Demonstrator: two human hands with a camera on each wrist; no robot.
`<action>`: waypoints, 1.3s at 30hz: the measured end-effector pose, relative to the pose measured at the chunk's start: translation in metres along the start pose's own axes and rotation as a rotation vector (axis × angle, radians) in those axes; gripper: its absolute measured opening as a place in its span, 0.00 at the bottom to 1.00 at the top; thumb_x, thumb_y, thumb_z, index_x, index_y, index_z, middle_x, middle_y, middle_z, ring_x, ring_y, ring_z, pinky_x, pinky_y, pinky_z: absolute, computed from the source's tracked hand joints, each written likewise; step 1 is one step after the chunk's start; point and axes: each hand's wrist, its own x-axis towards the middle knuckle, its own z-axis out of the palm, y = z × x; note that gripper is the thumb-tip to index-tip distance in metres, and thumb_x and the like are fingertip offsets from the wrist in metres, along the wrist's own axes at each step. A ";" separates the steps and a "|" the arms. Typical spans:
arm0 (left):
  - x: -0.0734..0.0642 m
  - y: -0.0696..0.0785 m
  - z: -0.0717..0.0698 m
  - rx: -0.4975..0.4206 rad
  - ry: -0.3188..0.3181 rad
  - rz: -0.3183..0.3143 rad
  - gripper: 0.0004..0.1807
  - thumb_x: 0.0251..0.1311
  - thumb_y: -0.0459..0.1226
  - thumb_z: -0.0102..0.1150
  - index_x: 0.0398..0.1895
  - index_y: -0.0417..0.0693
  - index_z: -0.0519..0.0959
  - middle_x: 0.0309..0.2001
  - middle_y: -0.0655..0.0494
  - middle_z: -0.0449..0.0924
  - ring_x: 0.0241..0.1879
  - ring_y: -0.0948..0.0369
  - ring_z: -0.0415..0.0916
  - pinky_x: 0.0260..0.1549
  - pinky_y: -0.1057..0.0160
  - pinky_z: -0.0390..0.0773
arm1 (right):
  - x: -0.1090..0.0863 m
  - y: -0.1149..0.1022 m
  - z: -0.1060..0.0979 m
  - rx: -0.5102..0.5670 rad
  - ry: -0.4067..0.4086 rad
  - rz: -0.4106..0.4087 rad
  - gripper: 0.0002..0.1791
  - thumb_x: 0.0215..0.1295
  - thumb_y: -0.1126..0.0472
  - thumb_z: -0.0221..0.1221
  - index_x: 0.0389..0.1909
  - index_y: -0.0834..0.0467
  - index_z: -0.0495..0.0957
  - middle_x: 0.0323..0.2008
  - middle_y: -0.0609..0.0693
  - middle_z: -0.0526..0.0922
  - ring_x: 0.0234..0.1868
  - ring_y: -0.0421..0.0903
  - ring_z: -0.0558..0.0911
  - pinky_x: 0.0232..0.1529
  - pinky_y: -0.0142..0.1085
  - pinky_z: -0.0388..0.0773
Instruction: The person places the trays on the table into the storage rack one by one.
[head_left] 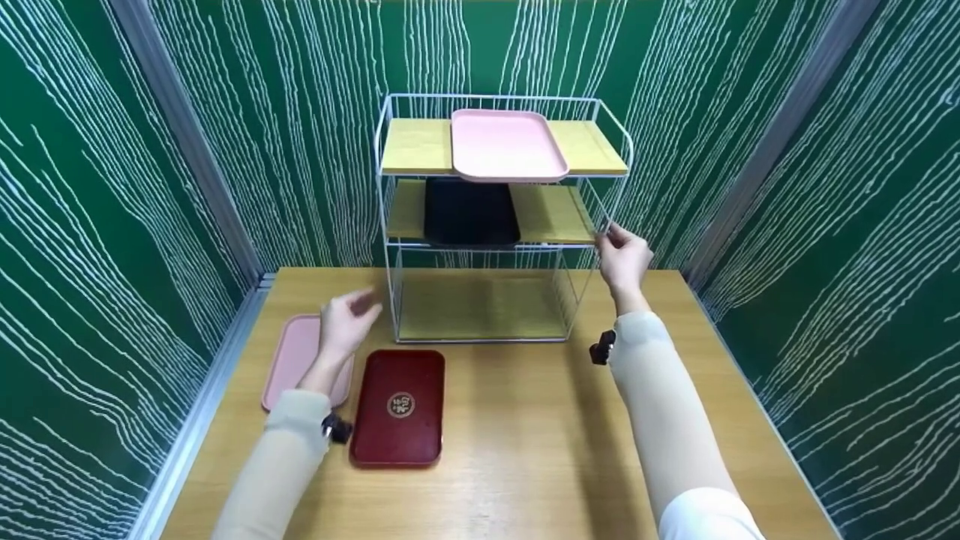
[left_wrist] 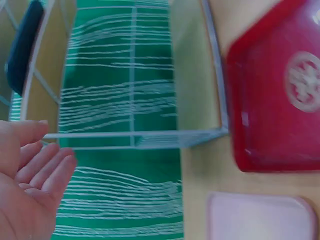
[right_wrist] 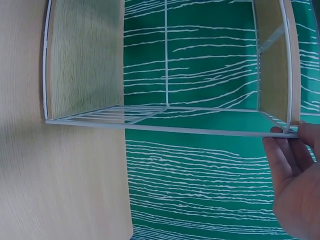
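Note:
A white wire rack with three wooden shelves stands at the back of the table. Its right front post is pinched between the thumb and fingers of my right hand, near the middle shelf; the right wrist view shows that grip on the wire. My left hand is just left of the rack, fingers loosely bent and holding nothing. On the top shelf lies a pink tray, and on the middle shelf a black tray. Both overhang the front edge slightly.
A dark red tray with a round gold emblem lies on the table in front of the rack. Left of it is another pink tray, partly hidden under my left forearm. Green walls with white lines enclose the table.

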 end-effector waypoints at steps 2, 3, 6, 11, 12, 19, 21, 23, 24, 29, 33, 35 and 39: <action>-0.014 -0.011 -0.001 0.040 -0.042 -0.027 0.20 0.65 0.28 0.70 0.59 0.30 0.83 0.57 0.32 0.85 0.58 0.40 0.84 0.63 0.46 0.82 | -0.001 0.001 0.000 -0.012 0.008 0.006 0.21 0.78 0.58 0.64 0.67 0.55 0.82 0.55 0.55 0.90 0.52 0.46 0.87 0.53 0.33 0.84; -0.021 -0.016 -0.002 0.062 -0.058 -0.040 0.19 0.64 0.28 0.70 0.58 0.30 0.84 0.56 0.32 0.85 0.58 0.40 0.84 0.63 0.45 0.82 | -0.002 0.001 0.000 -0.016 0.009 0.010 0.21 0.78 0.58 0.64 0.68 0.55 0.82 0.55 0.55 0.90 0.52 0.47 0.87 0.54 0.33 0.84; -0.044 -0.035 -0.003 0.140 -0.080 -0.075 0.15 0.63 0.30 0.71 0.51 0.31 0.87 0.50 0.35 0.88 0.53 0.40 0.86 0.59 0.44 0.84 | -0.003 0.000 0.001 -0.021 0.012 0.015 0.21 0.77 0.58 0.64 0.68 0.56 0.82 0.55 0.56 0.90 0.53 0.48 0.87 0.55 0.36 0.84; -0.082 -0.068 -0.009 0.251 -0.099 -0.151 0.09 0.62 0.32 0.74 0.42 0.34 0.90 0.41 0.40 0.91 0.44 0.43 0.89 0.52 0.45 0.87 | -0.005 -0.001 0.000 -0.008 -0.002 0.024 0.21 0.77 0.59 0.64 0.68 0.57 0.82 0.55 0.56 0.90 0.53 0.49 0.87 0.52 0.35 0.84; -0.088 -0.074 -0.010 0.270 -0.103 -0.165 0.09 0.61 0.32 0.74 0.41 0.34 0.90 0.40 0.41 0.91 0.43 0.44 0.89 0.51 0.45 0.87 | -0.005 -0.001 0.000 -0.001 -0.006 0.026 0.21 0.77 0.60 0.64 0.68 0.57 0.82 0.55 0.56 0.90 0.52 0.49 0.87 0.51 0.34 0.84; -0.117 -0.096 -0.018 0.309 -0.098 -0.247 0.09 0.58 0.31 0.76 0.40 0.34 0.90 0.37 0.42 0.91 0.41 0.44 0.89 0.51 0.44 0.87 | -0.004 -0.001 0.001 0.004 -0.019 0.031 0.20 0.78 0.59 0.63 0.68 0.54 0.82 0.55 0.55 0.90 0.52 0.47 0.87 0.50 0.32 0.83; -0.121 -0.100 -0.018 0.302 -0.092 -0.247 0.10 0.57 0.31 0.76 0.39 0.33 0.90 0.36 0.43 0.91 0.40 0.45 0.90 0.49 0.45 0.87 | -0.004 -0.001 0.001 0.000 -0.017 0.025 0.21 0.78 0.58 0.63 0.68 0.54 0.82 0.56 0.55 0.90 0.52 0.48 0.88 0.51 0.33 0.84; -0.124 -0.102 -0.018 0.298 -0.084 -0.247 0.11 0.56 0.31 0.77 0.39 0.32 0.90 0.35 0.43 0.91 0.39 0.45 0.90 0.48 0.45 0.88 | -0.004 -0.001 0.000 0.000 -0.015 0.020 0.22 0.78 0.58 0.63 0.69 0.55 0.81 0.56 0.55 0.89 0.52 0.48 0.88 0.52 0.34 0.85; -0.126 -0.103 -0.017 0.294 -0.082 -0.249 0.11 0.55 0.30 0.77 0.40 0.32 0.90 0.35 0.43 0.91 0.39 0.45 0.90 0.48 0.46 0.88 | -0.004 -0.001 0.000 -0.001 -0.014 0.020 0.22 0.78 0.57 0.64 0.69 0.54 0.81 0.57 0.55 0.89 0.53 0.49 0.88 0.53 0.35 0.85; -0.138 -0.108 -0.015 0.240 -0.101 -0.300 0.16 0.53 0.29 0.78 0.44 0.28 0.88 0.38 0.39 0.91 0.42 0.43 0.90 0.49 0.46 0.88 | -0.007 0.001 -0.001 0.010 -0.013 0.049 0.23 0.78 0.57 0.64 0.70 0.54 0.80 0.58 0.55 0.89 0.54 0.48 0.88 0.56 0.35 0.85; -0.146 -0.109 -0.012 0.213 -0.103 -0.352 0.20 0.51 0.28 0.79 0.47 0.27 0.87 0.40 0.38 0.90 0.44 0.43 0.90 0.51 0.46 0.88 | -0.007 0.001 0.000 0.021 -0.017 0.045 0.23 0.78 0.58 0.64 0.70 0.54 0.79 0.58 0.55 0.88 0.55 0.48 0.88 0.57 0.36 0.85; -0.148 -0.109 -0.011 0.215 -0.101 -0.371 0.21 0.50 0.30 0.80 0.48 0.28 0.87 0.41 0.38 0.91 0.45 0.43 0.90 0.52 0.46 0.87 | -0.006 0.000 0.000 0.027 -0.020 0.041 0.23 0.78 0.58 0.64 0.70 0.54 0.79 0.58 0.56 0.88 0.55 0.49 0.88 0.57 0.36 0.85; -0.148 -0.106 -0.008 0.238 -0.122 -0.369 0.23 0.50 0.32 0.82 0.48 0.29 0.88 0.42 0.39 0.91 0.47 0.43 0.89 0.53 0.45 0.86 | -0.003 -0.003 0.000 0.023 -0.011 0.033 0.23 0.78 0.58 0.64 0.70 0.55 0.80 0.57 0.56 0.89 0.55 0.49 0.88 0.59 0.37 0.84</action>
